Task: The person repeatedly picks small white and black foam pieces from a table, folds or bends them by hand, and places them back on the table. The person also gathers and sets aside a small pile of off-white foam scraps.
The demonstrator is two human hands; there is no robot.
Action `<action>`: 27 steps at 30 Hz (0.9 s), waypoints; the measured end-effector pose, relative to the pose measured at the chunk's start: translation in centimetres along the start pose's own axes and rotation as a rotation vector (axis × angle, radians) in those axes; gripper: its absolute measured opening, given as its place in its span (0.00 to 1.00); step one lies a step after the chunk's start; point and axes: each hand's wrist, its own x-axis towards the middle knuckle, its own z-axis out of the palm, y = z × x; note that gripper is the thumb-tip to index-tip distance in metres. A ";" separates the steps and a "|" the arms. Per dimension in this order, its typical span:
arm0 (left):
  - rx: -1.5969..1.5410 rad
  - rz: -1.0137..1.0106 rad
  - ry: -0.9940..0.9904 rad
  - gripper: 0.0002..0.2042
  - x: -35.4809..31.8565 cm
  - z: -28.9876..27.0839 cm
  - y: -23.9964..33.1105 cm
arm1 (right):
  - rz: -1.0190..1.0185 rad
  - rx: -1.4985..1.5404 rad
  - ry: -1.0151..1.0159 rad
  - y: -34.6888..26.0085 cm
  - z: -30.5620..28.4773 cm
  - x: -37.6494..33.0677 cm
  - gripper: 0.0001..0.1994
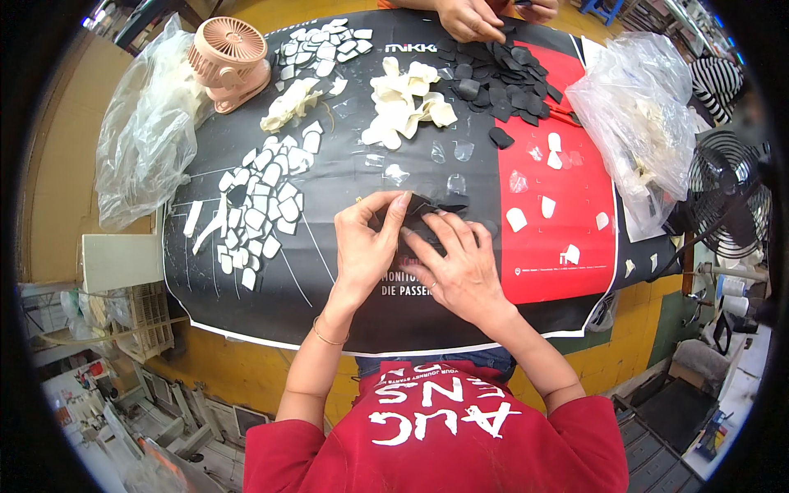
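Pinching a small, flat black piece (423, 205), left hand (367, 246) and right hand (460, 267) clamp its edges.

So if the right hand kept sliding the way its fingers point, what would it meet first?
Probably the left hand: the right hand points up-left, fingertips already on the small black piece both hands hold.

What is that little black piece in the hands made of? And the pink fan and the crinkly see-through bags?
The small black flat piece, pinched by the left hand and right hand, looks like matte fabric or thin foam; it bends. The round pink desk fan looks like smooth moulded plastic. The crinkled clear bags look like thin glossy plastic film.
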 end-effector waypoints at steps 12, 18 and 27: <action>-0.024 0.100 -0.033 0.08 -1.9 -2.0 1.4 | 0.161 0.232 0.193 0.5 -0.9 1.8 0.21; -0.116 -0.007 0.241 0.08 -1.9 -1.6 0.7 | 0.098 0.060 0.308 1.0 0.3 3.0 0.09; 0.531 0.287 -0.165 0.06 -2.4 -5.8 -0.7 | 0.302 0.090 0.304 4.2 -1.2 2.2 0.16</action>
